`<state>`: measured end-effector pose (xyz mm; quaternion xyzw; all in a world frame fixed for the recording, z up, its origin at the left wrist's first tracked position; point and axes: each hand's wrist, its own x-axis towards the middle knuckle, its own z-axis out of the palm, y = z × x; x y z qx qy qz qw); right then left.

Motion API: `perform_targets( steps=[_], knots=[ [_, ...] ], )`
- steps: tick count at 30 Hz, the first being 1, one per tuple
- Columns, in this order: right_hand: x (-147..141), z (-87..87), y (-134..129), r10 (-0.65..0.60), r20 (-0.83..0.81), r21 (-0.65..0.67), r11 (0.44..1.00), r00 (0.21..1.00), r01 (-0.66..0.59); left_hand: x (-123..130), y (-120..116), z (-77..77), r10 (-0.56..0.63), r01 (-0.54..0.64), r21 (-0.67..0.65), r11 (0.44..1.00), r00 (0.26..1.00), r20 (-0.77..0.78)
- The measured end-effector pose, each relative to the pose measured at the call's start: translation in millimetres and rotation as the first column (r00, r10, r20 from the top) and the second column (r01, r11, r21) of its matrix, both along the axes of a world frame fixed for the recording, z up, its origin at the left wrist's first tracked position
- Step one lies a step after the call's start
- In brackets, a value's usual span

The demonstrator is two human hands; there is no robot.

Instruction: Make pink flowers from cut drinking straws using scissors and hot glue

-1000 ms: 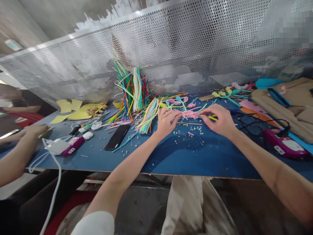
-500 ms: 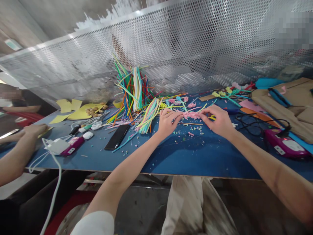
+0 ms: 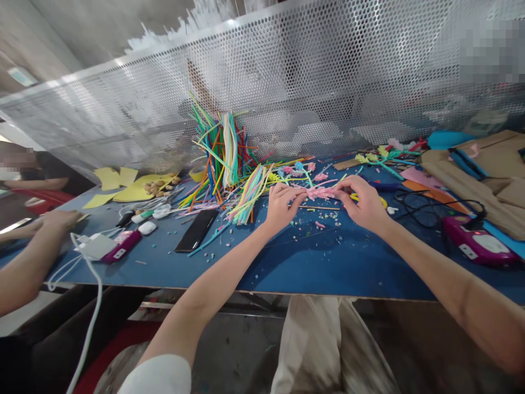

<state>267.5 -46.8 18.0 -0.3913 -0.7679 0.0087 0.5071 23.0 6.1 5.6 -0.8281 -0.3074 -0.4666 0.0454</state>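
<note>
A pink twisted pipe cleaner piece stretches between my two hands, just above the blue tabletop. My left hand pinches its left end with thumb and fingertips. At the other end, my right hand has thumb and forefinger closed on the piece. Left of my left hand lies a bundle of pastel pipe cleaners. Below the pink piece are a thin wooden stick and many small clipped bits. Pink, blue and yellow twisted pieces lie just behind my hands.
A tall bunch of coloured pipe cleaners stands before a perforated metal panel. A black phone and purple power strip lie left; another purple power strip, cables and cardboard are right. Another person's hand rests far left.
My right hand has shifted very slightly, showing more of the yellow-handled thing behind it. Both hands keep hold of the pink piece.
</note>
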Motion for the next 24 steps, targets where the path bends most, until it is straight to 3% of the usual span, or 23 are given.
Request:
perform_targets(
  steps=[11,16,21,24],
  knots=[
    [7,-1.1,2,-0.068,-0.131,-0.12,0.991,0.989,0.052,-1,2,-0.2,0.031,-0.031,-0.022,0.999,0.999,0.014],
    [8,-1.2,1,-0.054,-0.25,-0.191,0.982,0.967,0.005,-2,3,-0.3,0.023,-0.023,-0.017,1.0,1.0,0.02],
    [10,3.2,-2,0.013,-0.431,-0.131,0.988,0.902,-0.077,-2,4,-1.3,0.027,-0.026,-0.024,0.999,0.999,0.032],
    [18,3.1,-2,0.038,-0.422,-0.1,0.991,0.906,-0.088,-2,4,-2.2,0.049,-0.048,-0.03,0.998,0.998,0.038]
  ],
)
